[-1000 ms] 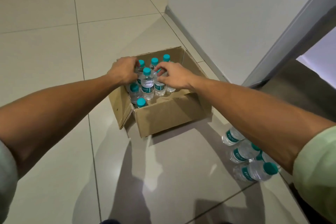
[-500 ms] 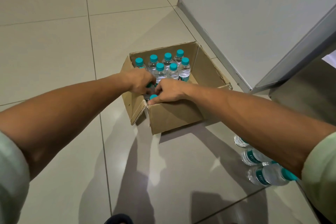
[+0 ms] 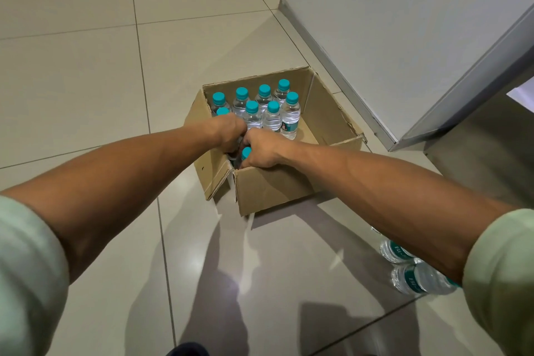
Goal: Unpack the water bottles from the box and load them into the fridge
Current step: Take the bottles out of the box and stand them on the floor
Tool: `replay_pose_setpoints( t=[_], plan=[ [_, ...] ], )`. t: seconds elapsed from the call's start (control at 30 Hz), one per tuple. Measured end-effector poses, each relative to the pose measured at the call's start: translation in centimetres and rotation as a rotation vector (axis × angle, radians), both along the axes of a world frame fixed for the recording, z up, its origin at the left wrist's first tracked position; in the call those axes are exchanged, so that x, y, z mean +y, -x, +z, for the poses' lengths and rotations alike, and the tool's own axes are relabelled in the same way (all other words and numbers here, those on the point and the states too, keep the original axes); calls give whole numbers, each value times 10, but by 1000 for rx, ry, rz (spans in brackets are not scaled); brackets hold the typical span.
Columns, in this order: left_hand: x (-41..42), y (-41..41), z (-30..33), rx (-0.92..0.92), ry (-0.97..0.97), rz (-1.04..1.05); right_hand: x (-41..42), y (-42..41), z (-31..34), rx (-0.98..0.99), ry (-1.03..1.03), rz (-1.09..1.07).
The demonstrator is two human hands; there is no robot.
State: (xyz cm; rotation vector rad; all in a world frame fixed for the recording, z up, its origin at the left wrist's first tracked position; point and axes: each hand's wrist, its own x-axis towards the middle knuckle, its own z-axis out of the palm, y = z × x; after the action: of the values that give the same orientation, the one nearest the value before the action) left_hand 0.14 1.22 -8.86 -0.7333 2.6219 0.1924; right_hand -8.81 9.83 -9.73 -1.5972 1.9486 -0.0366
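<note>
Head view: the box stands on the floor, with bottles upright inside. The left hand and right hand reach into its near corner; the right curls around one bottle, while the left's grip is hidden. Two loose bottles lie on the floor at right.

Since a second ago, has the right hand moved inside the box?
Yes. The right hand has come from among the caps mid-box to the box's near front wall, and now curls around a bottle beside the left hand.
</note>
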Motion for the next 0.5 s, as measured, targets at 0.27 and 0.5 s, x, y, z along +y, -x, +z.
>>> replay_pose_setpoints(
  t=[0.27, 0.5],
  plan=[
    [0, -7, -1, 99, -8, 56, 13, 12, 8, 14, 114, -35],
    [1, -9, 2, 283, -12, 79, 33, 39, 30, 5, 191, -121]
  ],
)
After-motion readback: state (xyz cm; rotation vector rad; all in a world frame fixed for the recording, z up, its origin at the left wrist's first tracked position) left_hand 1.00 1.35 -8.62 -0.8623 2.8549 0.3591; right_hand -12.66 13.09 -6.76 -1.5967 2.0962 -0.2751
